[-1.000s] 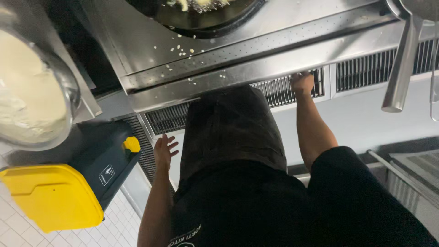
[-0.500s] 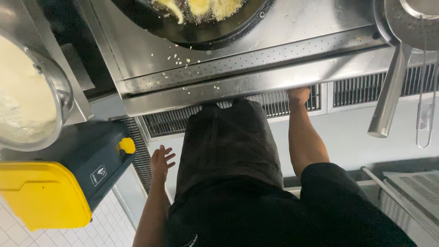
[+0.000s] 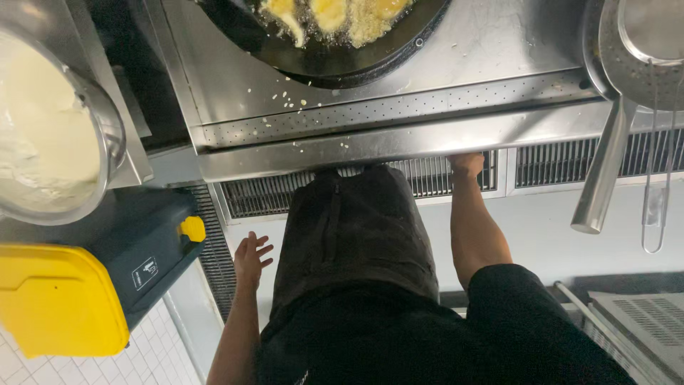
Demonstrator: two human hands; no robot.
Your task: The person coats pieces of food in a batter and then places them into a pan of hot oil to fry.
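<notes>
While the right hand (image 3: 468, 164) reaches under the front lip of the steel range (image 3: 399, 139), its fingers hidden so the grip cannot be told, the left hand (image 3: 251, 258) hangs free with fingers spread, holding nothing, beside the dark apron (image 3: 353, 235). Above sits a wok (image 3: 335, 36) of frying food; left, a bowl (image 3: 53, 121) of batter and a yellow-lidded bin (image 3: 78, 292).
</notes>
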